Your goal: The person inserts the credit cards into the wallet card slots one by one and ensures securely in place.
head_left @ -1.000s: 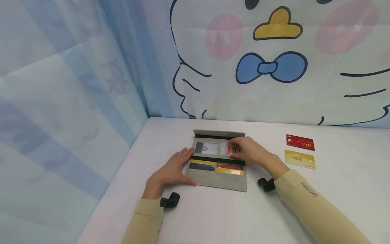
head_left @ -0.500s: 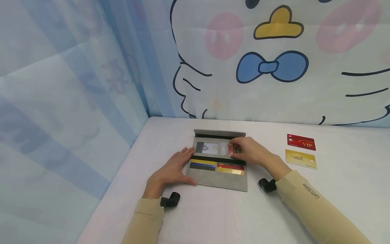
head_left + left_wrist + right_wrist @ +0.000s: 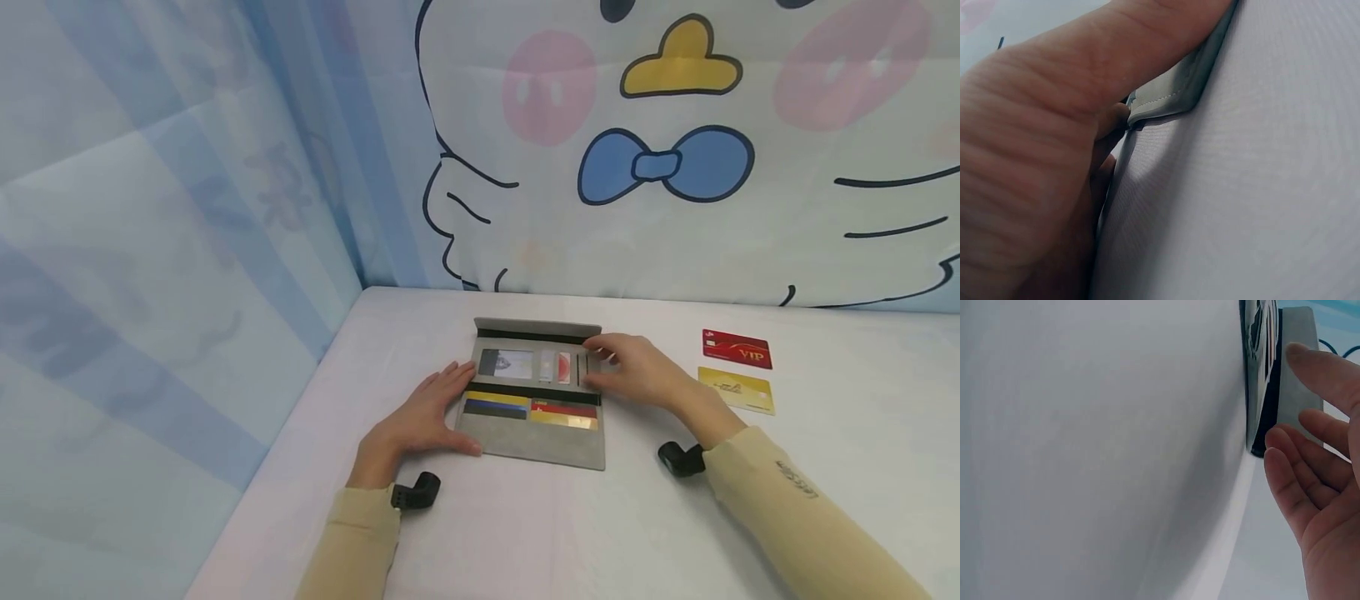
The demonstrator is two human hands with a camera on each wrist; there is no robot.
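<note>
A grey wallet (image 3: 536, 448) lies unfolded on the white table, its far flap standing up. Its upper panel shows a picture in a window (image 3: 512, 364) and a red-and-white card (image 3: 564, 367) in a slot. Blue-and-yellow (image 3: 497, 405) and red-and-gold cards (image 3: 564, 414) fill the lower slots. My left hand (image 3: 416, 423) rests against the wallet's left side, thumb spread along the near corner. At the right edge is my right hand (image 3: 637, 368), fingers loosely bent and nothing between them. In the right wrist view, thumb and fingers are apart beside the raised flap (image 3: 1300, 381).
To the right of the wallet lie a red VIP card (image 3: 737, 348) and a gold card (image 3: 737, 390), one behind the other. A cartoon-printed curtain (image 3: 660, 233) hangs behind the table, and a blue-white curtain (image 3: 150, 292) hangs at the left.
My right hand has let go of the red-and-white card and drawn back to the right, uncovering it in its slot. The left hand and wallet stay in place.
</note>
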